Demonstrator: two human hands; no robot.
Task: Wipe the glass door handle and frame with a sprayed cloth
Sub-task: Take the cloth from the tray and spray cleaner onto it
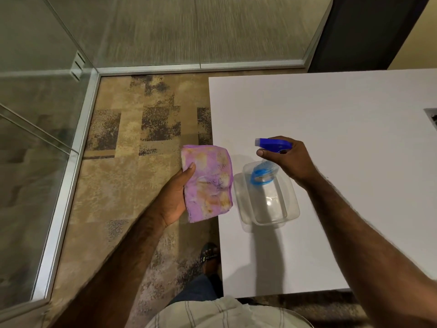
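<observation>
1. holding the folded purple cloth flat across the palm, the left hand pins it with the thumb on top, out over the carpet just beside the white table.
2. the right hand is wrapped around the neck of the spray bottle, one finger at the trigger, blue nozzle aimed toward the cloth.
3. the bottle hangs above a clear plastic tub on the table; whether its base touches the tub cannot be told.
4. the cloth looks soft, light and limp, so a broad palm hold with edges tucked in should suit wiping.
5. the bottle seems light and stiff, likely slick if wet; the neck is the sound place to hold.
6. the glass door and its metal frame stand to the left, not yet touched; the handle is not clearly seen.
</observation>
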